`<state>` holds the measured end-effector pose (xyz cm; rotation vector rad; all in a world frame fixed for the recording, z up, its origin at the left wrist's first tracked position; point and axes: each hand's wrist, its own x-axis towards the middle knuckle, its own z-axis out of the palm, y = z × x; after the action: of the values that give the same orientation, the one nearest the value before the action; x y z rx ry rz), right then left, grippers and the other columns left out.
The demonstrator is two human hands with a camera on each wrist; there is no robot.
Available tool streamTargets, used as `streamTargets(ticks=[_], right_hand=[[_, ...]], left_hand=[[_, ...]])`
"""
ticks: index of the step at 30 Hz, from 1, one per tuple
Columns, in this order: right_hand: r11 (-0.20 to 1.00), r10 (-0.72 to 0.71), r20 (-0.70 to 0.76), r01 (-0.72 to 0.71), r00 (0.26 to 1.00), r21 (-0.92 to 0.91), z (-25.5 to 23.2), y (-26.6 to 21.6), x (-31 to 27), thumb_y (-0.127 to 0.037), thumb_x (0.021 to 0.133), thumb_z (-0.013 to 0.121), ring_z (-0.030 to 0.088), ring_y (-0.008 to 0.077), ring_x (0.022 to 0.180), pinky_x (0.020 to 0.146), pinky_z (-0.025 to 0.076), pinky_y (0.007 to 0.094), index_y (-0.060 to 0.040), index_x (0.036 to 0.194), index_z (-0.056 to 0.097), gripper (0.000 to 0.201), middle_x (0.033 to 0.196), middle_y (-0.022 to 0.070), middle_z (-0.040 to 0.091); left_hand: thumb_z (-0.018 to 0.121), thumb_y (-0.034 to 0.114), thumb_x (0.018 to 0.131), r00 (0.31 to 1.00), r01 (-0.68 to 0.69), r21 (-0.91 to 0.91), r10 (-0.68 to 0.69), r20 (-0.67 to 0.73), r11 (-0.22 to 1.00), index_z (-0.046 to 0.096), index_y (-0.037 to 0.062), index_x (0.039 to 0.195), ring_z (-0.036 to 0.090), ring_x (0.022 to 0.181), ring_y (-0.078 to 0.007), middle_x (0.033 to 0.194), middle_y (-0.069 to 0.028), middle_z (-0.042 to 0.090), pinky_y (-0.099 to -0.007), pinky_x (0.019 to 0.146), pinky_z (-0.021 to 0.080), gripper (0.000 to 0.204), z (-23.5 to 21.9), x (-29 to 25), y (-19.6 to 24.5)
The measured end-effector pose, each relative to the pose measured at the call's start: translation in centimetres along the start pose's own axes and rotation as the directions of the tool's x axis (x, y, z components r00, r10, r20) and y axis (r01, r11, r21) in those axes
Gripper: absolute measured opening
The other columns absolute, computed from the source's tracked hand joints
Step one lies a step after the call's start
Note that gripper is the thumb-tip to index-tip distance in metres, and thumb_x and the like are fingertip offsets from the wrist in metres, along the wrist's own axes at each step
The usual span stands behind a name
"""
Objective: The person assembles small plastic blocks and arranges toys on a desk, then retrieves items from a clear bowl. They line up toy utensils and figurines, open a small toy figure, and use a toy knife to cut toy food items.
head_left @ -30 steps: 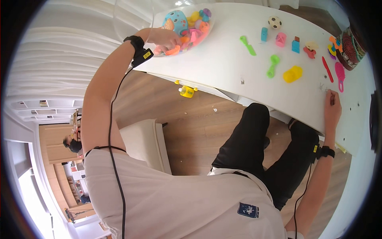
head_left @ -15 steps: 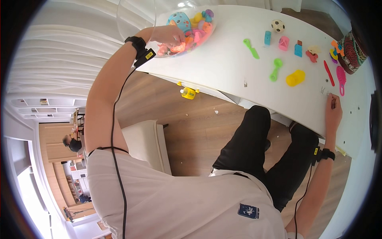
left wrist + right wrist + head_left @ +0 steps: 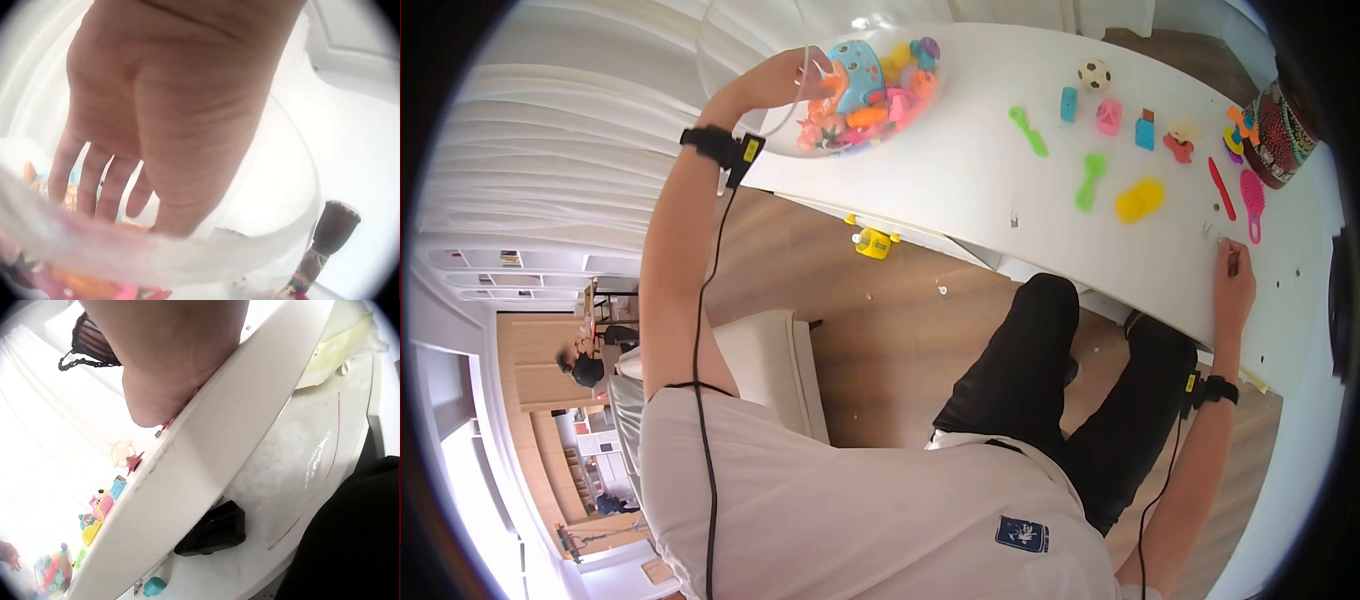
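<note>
In the head view my left hand [image 3: 785, 80] reaches inside a clear plastic container [image 3: 775, 133] full of colourful toys. Its fingers extend beside a blue spotted toy [image 3: 859, 76] and an orange piece there. From the left wrist, the fingers [image 3: 95, 172] look fairly straight and slightly spread, their tips partly hidden behind the clear rim. Pink and orange toys [image 3: 868, 117] lie lower in the container. My right hand [image 3: 1235, 285] rests loosely curled at the right end of the white table, near a red toy knife [image 3: 1222, 188] and a pink hairbrush [image 3: 1252, 205].
Laid out on the table [image 3: 970, 160] are a toy football [image 3: 1094, 74], green toys [image 3: 1090, 182], a yellow toy [image 3: 1140, 200], a pink toy [image 3: 1109, 117] and blue pieces [image 3: 1145, 129]. A patterned pot [image 3: 1280, 135] stands at the right. Below hangs a yellow bottle [image 3: 871, 243].
My left hand has drawn back from the orange toys toward the upper left, baring more of them, and its fingers have straightened. The right hand stays in place.
</note>
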<state>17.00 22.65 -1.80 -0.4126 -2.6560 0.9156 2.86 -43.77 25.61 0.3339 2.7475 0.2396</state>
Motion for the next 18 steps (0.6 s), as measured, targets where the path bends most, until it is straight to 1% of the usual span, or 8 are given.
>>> streamTargets(ticks=[1, 3, 4, 6, 10, 14, 16, 18], right_hand=[[1.0, -0.02, -0.004, 0.02, 1.0, 0.011, 0.1, 0.1, 0.1, -0.032, 0.105, 0.064, 0.055, 0.0161, 0.072, 0.073, 0.049, 0.0321, -0.0066, 0.111, 0.067, 0.026, 0.078, 0.0062, 0.059], [1.0, -0.012, -0.022, 0.012, 1.0, 0.023, 0.2, 0.2, 0.2, -0.031, 0.105, 0.064, 0.055, 0.0158, 0.071, 0.072, 0.049, 0.0318, -0.0064, 0.11, 0.067, 0.026, 0.077, 0.006, 0.058], [1.0, -0.006, 0.0, 0.006, 1.0, 0.012, 0.2, 0.3, 0.0, -0.031, 0.105, 0.064, 0.054, 0.0155, 0.071, 0.071, 0.049, 0.0314, -0.0063, 0.109, 0.067, 0.025, 0.077, 0.0058, 0.058], [0.999, -0.02, -0.012, 0.02, 1.0, 0.039, 0.3, -0.1, -0.1, -0.03, 0.105, 0.064, 0.053, 0.0149, 0.07, 0.07, 0.048, 0.031, -0.0063, 0.108, 0.066, 0.024, 0.076, 0.0054, 0.057], [1.0, -0.002, -0.015, 0.002, 1.0, 0.014, -0.2, -0.8, -0.3, -0.027, 0.105, 0.064, 0.051, 0.0145, 0.069, 0.069, 0.047, 0.0303, -0.0064, 0.106, 0.066, 0.021, 0.075, 0.0044, 0.054], [0.999, -0.038, -0.027, 0.039, 0.999, 0.037, -0.2, -1.1, -0.2, -0.027, 0.105, 0.063, 0.05, 0.0165, 0.069, 0.068, 0.047, 0.0318, -0.006, 0.105, 0.065, 0.021, 0.075, 0.0048, 0.054], [0.998, -0.069, -0.046, 0.069, 0.997, 0.008, -0.2, -0.9, -0.5, -0.026, 0.105, 0.064, 0.056, 0.0194, 0.07, 0.069, 0.049, 0.0335, -0.0055, 0.105, 0.067, 0.021, 0.077, 0.0069, 0.059], [0.982, -0.167, -0.137, 0.177, 0.976, 0.063, 1.6, 2.0, 0.1, -0.024, 0.103, 0.064, 0.062, 0.0213, 0.073, 0.07, 0.051, 0.0356, -0.006, 0.107, 0.068, 0.019, 0.08, 0.0097, 0.065]], left_hand=[[0.072, 0.033, 0.098, 1.0, -0.003, 0.01, 0.003, -0.012, 1.0, 0.065, 0.0025, 0.121, 0.07, 0.098, -0.0194, 0.11, -0.0114, 0.072, -0.0343, 0.086, 0.057, 0.039, 0.0, -0.7, 0.3], [0.078, 0.021, 0.093, 0.935, 0.01, -0.013, -0.014, -0.354, 1.0, 0.07, 0.0032, 0.118, 0.071, 0.099, -0.02, 0.114, -0.0117, 0.07, -0.0333, 0.086, 0.059, 0.032, -0.3, -1.5, 0.7], [0.078, 0.021, 0.093, 0.928, 0.012, -0.003, -0.012, -0.372, 1.0, 0.07, 0.0032, 0.118, 0.071, 0.099, -0.02, 0.114, -0.0117, 0.07, -0.0333, 0.086, 0.059, 0.032, -0.1, -2.1, 0.8], [0.082, 0.01, 0.085, 0.759, -0.092, 0.163, 0.175, -0.627, 0.982, 0.072, 0.0036, 0.117, 0.072, 0.098, -0.0224, 0.116, -0.0118, 0.069, -0.0339, 0.084, 0.061, 0.034, 0.7, -2.9, 1.5], [0.081, 0.003, 0.081, 0.61, -0.101, 0.148, 0.179, -0.772, 0.984, 0.071, 0.0036, 0.119, 0.072, 0.096, -0.0267, 0.115, -0.0129, 0.067, -0.0356, 0.085, 0.061, 0.039, 1.6, -3.4, 2.8], [0.077, -0.001, 0.082, 0.545, -0.095, 0.09, 0.127, -0.829, 0.991, 0.06, 0.0044, 0.133, 0.069, 0.102, -0.0293, 0.115, -0.0139, 0.066, -0.0368, 0.092, 0.058, 0.054, 1.7, -4.3, 3.9], [0.076, -0.002, 0.083, 0.534, -0.119, 0.079, 0.131, -0.835, 0.99, 0.057, 0.0044, 0.135, 0.067, 0.105, -0.0301, 0.116, -0.0138, 0.065, -0.0377, 0.096, 0.056, 0.056, 1.8, -4.7, 3.2], [0.076, -0.003, 0.083, 0.456, -0.124, 0.138, 0.18, -0.872, 0.983, 0.058, 0.0048, 0.134, 0.067, 0.107, -0.0301, 0.12, -0.0136, 0.065, -0.038, 0.096, 0.056, 0.054, 1.8, -4.9, 1.9]])
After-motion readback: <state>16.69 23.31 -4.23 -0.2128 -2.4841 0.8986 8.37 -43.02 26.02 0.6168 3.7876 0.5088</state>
